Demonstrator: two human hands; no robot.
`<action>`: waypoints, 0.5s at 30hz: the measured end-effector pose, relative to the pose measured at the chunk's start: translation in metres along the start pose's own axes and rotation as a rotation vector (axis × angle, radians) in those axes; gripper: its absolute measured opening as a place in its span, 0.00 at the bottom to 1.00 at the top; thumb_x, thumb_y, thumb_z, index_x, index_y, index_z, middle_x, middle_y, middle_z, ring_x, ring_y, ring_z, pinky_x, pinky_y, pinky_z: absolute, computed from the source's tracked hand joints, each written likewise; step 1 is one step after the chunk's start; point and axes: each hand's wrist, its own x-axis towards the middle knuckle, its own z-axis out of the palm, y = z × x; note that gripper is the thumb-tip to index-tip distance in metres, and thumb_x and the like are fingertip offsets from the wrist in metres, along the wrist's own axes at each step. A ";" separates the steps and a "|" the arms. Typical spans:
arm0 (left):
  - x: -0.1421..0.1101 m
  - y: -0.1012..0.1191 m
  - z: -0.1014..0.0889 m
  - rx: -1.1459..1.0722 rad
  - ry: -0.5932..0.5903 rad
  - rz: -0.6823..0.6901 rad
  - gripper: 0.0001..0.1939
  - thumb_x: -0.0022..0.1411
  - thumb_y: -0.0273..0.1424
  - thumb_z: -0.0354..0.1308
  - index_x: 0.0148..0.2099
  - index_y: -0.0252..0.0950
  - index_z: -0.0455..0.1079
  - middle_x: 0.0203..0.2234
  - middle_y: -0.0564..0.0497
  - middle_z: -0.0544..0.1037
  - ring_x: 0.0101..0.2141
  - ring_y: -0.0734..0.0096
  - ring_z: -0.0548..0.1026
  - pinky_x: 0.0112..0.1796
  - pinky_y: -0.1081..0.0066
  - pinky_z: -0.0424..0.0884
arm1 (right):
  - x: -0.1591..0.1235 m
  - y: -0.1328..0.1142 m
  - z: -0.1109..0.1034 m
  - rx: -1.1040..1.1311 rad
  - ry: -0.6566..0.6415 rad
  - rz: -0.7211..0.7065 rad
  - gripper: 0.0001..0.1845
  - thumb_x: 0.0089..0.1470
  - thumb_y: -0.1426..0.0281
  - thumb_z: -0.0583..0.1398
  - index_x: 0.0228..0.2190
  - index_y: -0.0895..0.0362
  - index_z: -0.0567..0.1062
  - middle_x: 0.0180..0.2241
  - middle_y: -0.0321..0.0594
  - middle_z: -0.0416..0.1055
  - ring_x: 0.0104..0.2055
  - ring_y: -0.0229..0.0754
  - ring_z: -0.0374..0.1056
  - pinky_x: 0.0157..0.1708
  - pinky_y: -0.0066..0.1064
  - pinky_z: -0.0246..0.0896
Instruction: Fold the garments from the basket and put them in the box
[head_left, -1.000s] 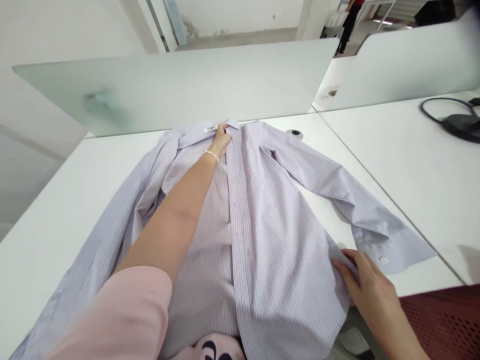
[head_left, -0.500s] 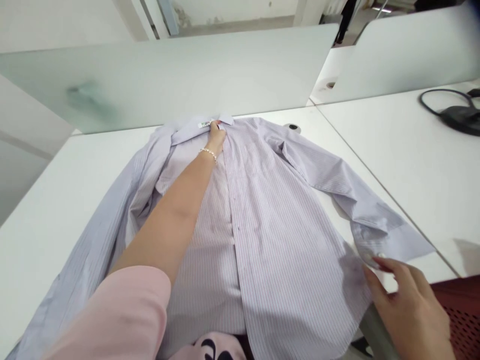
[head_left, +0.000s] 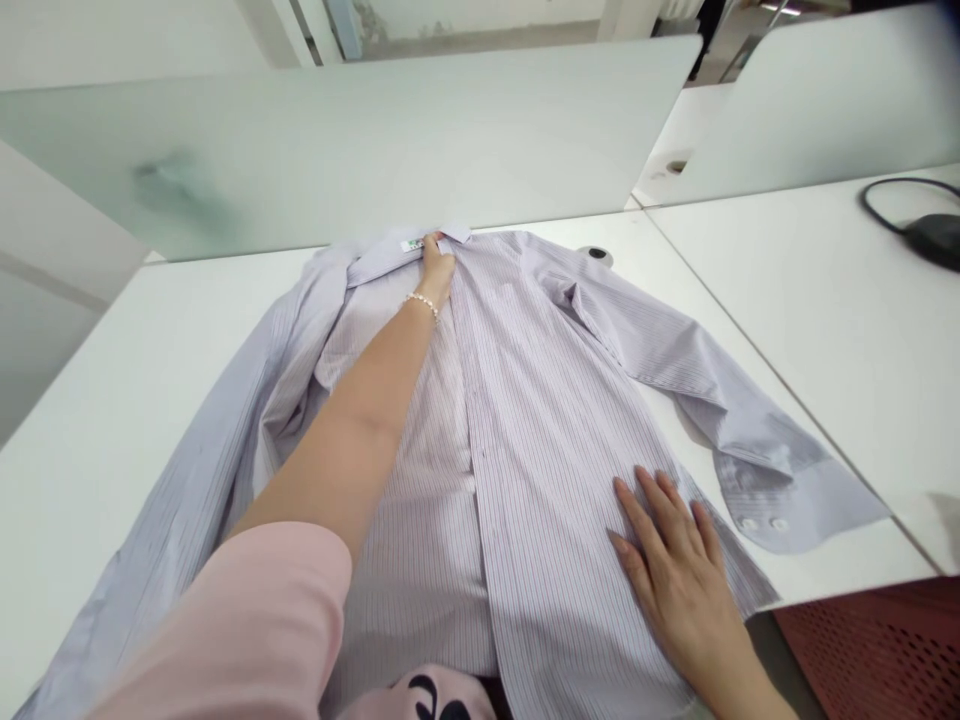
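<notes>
A pale lilac striped shirt (head_left: 540, 420) lies spread front-up on a white desk (head_left: 112, 400), collar toward the far side. My left hand (head_left: 436, 265), with a bead bracelet on the wrist, reaches far forward and pinches the collar next to its label. My right hand (head_left: 671, 565) lies flat, fingers spread, on the shirt's lower right front panel. The right sleeve runs out to the desk's right edge, its buttoned cuff (head_left: 780, 500) just beside my right hand.
A frosted glass partition (head_left: 360, 140) stands along the desk's far edge. A cable hole (head_left: 598, 254) sits by the shirt's shoulder. The neighbouring desk on the right carries a black cable and device (head_left: 926, 225). A dark red mesh surface (head_left: 877, 640) shows at the lower right.
My right hand has moved left from the shirt's hem by the cuff onto the front panel and now lies flat. My left hand stays at the collar.
</notes>
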 end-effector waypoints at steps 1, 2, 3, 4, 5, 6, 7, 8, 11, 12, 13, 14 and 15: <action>0.001 -0.001 0.000 0.002 0.004 0.014 0.26 0.52 0.17 0.60 0.51 0.42 0.62 0.53 0.45 0.71 0.60 0.60 0.66 0.62 0.62 0.62 | 0.000 -0.001 -0.002 0.000 0.007 0.002 0.29 0.72 0.62 0.47 0.70 0.52 0.51 0.69 0.52 0.52 0.72 0.58 0.45 0.66 0.60 0.42; 0.001 -0.002 0.000 0.007 0.001 0.032 0.26 0.52 0.16 0.60 0.51 0.42 0.62 0.54 0.46 0.71 0.60 0.60 0.65 0.63 0.63 0.61 | 0.000 -0.005 -0.005 0.008 0.020 -0.002 0.29 0.71 0.63 0.47 0.69 0.53 0.53 0.68 0.53 0.53 0.72 0.58 0.47 0.66 0.60 0.44; 0.001 -0.004 -0.001 0.012 -0.010 0.053 0.26 0.52 0.16 0.60 0.50 0.42 0.62 0.54 0.46 0.71 0.61 0.60 0.65 0.63 0.63 0.60 | 0.002 -0.011 -0.008 0.033 0.035 -0.012 0.27 0.71 0.65 0.48 0.68 0.54 0.55 0.67 0.54 0.55 0.71 0.58 0.49 0.65 0.59 0.47; 0.001 -0.006 -0.001 0.018 -0.029 0.075 0.26 0.52 0.15 0.60 0.50 0.42 0.62 0.54 0.45 0.70 0.61 0.59 0.64 0.63 0.63 0.59 | 0.004 -0.019 -0.011 0.078 0.051 -0.029 0.25 0.70 0.67 0.50 0.66 0.55 0.58 0.65 0.54 0.57 0.69 0.56 0.54 0.64 0.55 0.52; 0.002 -0.008 -0.002 0.026 -0.053 0.100 0.26 0.51 0.15 0.60 0.50 0.41 0.62 0.55 0.45 0.70 0.62 0.58 0.63 0.64 0.63 0.58 | 0.007 -0.029 -0.014 0.140 0.058 -0.052 0.22 0.70 0.69 0.50 0.63 0.56 0.62 0.62 0.54 0.61 0.66 0.52 0.58 0.61 0.50 0.58; 0.002 -0.010 -0.003 0.038 -0.081 0.129 0.27 0.51 0.15 0.60 0.51 0.41 0.62 0.56 0.45 0.69 0.63 0.57 0.62 0.64 0.62 0.57 | 0.010 -0.042 -0.018 0.218 0.054 -0.087 0.19 0.69 0.71 0.51 0.59 0.56 0.65 0.58 0.52 0.64 0.61 0.48 0.63 0.58 0.43 0.63; 0.003 -0.012 -0.004 0.053 -0.107 0.162 0.28 0.51 0.15 0.60 0.52 0.40 0.62 0.57 0.44 0.69 0.64 0.56 0.60 0.65 0.61 0.56 | 0.013 -0.055 -0.020 0.304 0.035 -0.135 0.16 0.69 0.72 0.51 0.55 0.56 0.68 0.54 0.50 0.67 0.56 0.45 0.67 0.53 0.37 0.67; 0.004 -0.015 -0.005 0.070 -0.130 0.194 0.29 0.51 0.14 0.59 0.53 0.40 0.61 0.58 0.45 0.68 0.65 0.55 0.59 0.66 0.60 0.54 | 0.017 -0.068 -0.022 0.386 0.002 -0.185 0.13 0.69 0.72 0.51 0.51 0.56 0.69 0.49 0.47 0.69 0.51 0.42 0.69 0.48 0.34 0.69; 0.005 -0.019 -0.007 0.112 -0.175 0.272 0.33 0.49 0.12 0.57 0.56 0.39 0.60 0.60 0.45 0.67 0.67 0.56 0.56 0.67 0.59 0.50 | 0.023 -0.099 -0.019 0.524 -0.137 -0.299 0.07 0.67 0.70 0.54 0.43 0.57 0.71 0.41 0.43 0.71 0.40 0.42 0.69 0.38 0.33 0.70; 0.006 -0.020 -0.007 0.120 -0.184 0.289 0.33 0.49 0.12 0.57 0.56 0.39 0.59 0.60 0.45 0.67 0.67 0.57 0.56 0.68 0.59 0.49 | 0.023 -0.105 -0.016 0.530 -0.168 -0.315 0.05 0.66 0.70 0.56 0.41 0.58 0.71 0.39 0.43 0.71 0.38 0.43 0.69 0.37 0.35 0.70; 0.005 -0.020 -0.008 0.126 -0.191 0.301 0.34 0.49 0.12 0.56 0.57 0.39 0.59 0.61 0.45 0.67 0.67 0.58 0.56 0.68 0.59 0.48 | 0.023 -0.108 -0.013 0.525 -0.188 -0.322 0.04 0.64 0.70 0.58 0.40 0.59 0.71 0.38 0.43 0.71 0.37 0.44 0.68 0.35 0.36 0.69; 0.005 -0.019 -0.008 0.132 -0.195 0.309 0.35 0.49 0.12 0.56 0.57 0.40 0.59 0.61 0.45 0.67 0.67 0.58 0.57 0.68 0.59 0.48 | 0.021 -0.110 -0.010 0.520 -0.199 -0.331 0.04 0.62 0.71 0.60 0.38 0.59 0.71 0.37 0.43 0.71 0.36 0.45 0.67 0.34 0.36 0.68; 0.004 -0.019 -0.009 0.139 -0.197 0.314 0.35 0.49 0.12 0.56 0.58 0.40 0.58 0.61 0.45 0.67 0.67 0.59 0.57 0.68 0.59 0.47 | 0.019 -0.110 -0.008 0.521 -0.203 -0.345 0.04 0.61 0.72 0.61 0.36 0.59 0.70 0.35 0.42 0.71 0.35 0.45 0.66 0.34 0.37 0.66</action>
